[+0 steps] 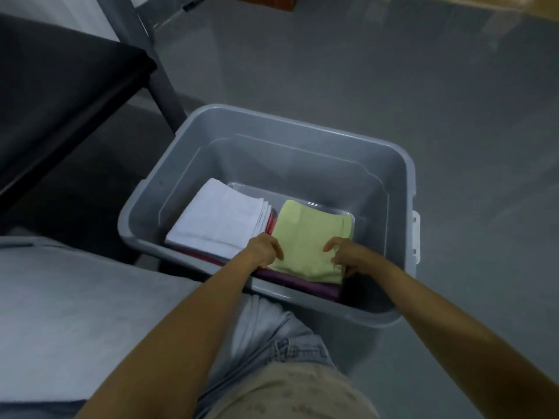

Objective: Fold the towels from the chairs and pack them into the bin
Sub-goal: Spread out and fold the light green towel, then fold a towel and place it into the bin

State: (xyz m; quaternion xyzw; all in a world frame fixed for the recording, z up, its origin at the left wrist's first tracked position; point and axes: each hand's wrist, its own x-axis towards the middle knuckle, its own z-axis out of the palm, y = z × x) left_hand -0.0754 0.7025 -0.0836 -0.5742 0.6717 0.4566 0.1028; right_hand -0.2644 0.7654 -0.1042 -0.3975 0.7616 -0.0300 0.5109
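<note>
One grey bin (302, 122) is seen on the grey floor (378, 71), and four folded towels can be counted inside it, all lying in the near part of the bin. One white towel (220, 219) is placed on the left and one green towel (311, 234) on the right, just beside each other. Under the white one, only a thin edge of a pink towel (271, 225) is shown. Under the green one, a purple towel (302, 282) is shown only as a narrow strip at the near side. How far these two lower towels extend cannot be told. Two hands are counted. The near left corner of the green towel is grasped by the left hand (264, 249) with curled fingers, and its near right corner is pinched by the right hand (351, 257). The fingertips of both hands are partly hidden by the cloth. One black chair (60, 86) is cut off at the left edge. The picture is dim and slightly blurred.
</note>
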